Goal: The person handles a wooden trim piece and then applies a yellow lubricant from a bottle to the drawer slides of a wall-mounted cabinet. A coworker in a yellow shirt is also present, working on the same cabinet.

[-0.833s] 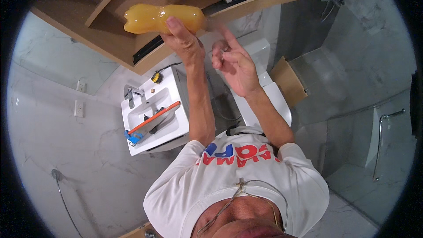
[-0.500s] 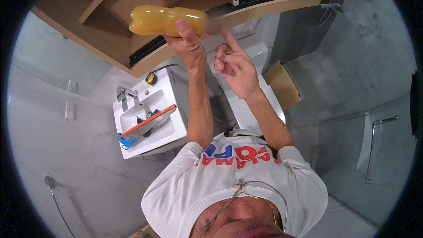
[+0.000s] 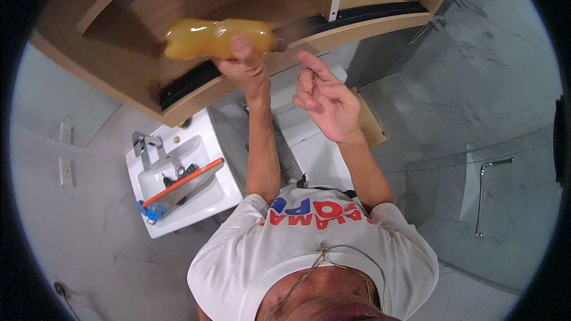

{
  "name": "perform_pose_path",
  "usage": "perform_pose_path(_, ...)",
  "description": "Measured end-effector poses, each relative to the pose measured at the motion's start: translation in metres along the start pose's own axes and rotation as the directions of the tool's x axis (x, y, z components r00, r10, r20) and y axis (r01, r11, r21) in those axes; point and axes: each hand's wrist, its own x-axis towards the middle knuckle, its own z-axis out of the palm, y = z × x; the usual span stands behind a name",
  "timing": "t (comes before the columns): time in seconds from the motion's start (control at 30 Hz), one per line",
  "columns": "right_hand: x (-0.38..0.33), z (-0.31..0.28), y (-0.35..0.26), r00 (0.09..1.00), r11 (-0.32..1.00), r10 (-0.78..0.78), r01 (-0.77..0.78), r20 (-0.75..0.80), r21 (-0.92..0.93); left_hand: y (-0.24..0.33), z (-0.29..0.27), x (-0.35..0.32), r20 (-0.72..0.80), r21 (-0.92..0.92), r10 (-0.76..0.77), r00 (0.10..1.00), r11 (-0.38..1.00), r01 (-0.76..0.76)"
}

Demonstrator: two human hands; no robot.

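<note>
A plastic bottle point(image 3: 199, 38) full of yellow-orange liquid lies sideways in the air in front of the wooden cabinet, its capped end to the right and blurred. My left hand point(image 3: 244, 68) is wrapped round its underside, thumb up along the front. To the right, just below the bottle's capped end, my right hand point(image 3: 327, 98) is raised with the palm showing. Its index finger stretches toward the cap but stays apart from it, and the other fingers are loosely curled; nothing shows in it. Behind the bottle is the open wooden cabinet point(image 3: 137, 92), with a black track along its front edge.
At lower left, a white sink point(image 3: 217, 193) carries a long tool point(image 3: 184, 184) with an orange edge and a blue handle, lying across its basin. Below my right hand stands a white toilet point(image 3: 318, 157), with a cardboard piece point(image 3: 373, 128) beside it. A metal grab bar point(image 3: 480, 202) is far right.
The view has shifted, with the sink now lower and further left. The bottle stays in my left hand. My right hand has drawn a little away from the cap.
</note>
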Motion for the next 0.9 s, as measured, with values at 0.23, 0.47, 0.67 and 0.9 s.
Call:
perform_pose_path(0.23, 0.029, -0.028, -0.032, 0.950, 0.947, -0.210, 0.140, -0.230, -0.289, 0.010, 0.001, 0.029, -0.156, -0.384, -0.183, 0.971, 0.917, 0.110)
perform_pose_path(0.47, 0.056, -0.034, -0.033, 0.896, 0.827, -0.267, 0.024, -0.354, -0.562, 0.003, 0.005, 0.029, -0.143, -0.441, -0.293, 0.946, 0.874, 0.204)
perform_pose_path(0.67, 0.066, -0.035, -0.035, 0.890, 0.808, -0.277, 0.011, -0.363, -0.589, 0.011, 0.017, 0.035, -0.317, -0.377, -0.311, 0.896, 0.908, 0.181)
perform_pose_path(0.9, 0.068, -0.031, -0.042, 0.896, 0.728, -0.233, -0.096, -0.378, -0.678, 0.011, 0.019, 0.031, -0.300, -0.393, -0.339, 0.892, 0.896, 0.208)
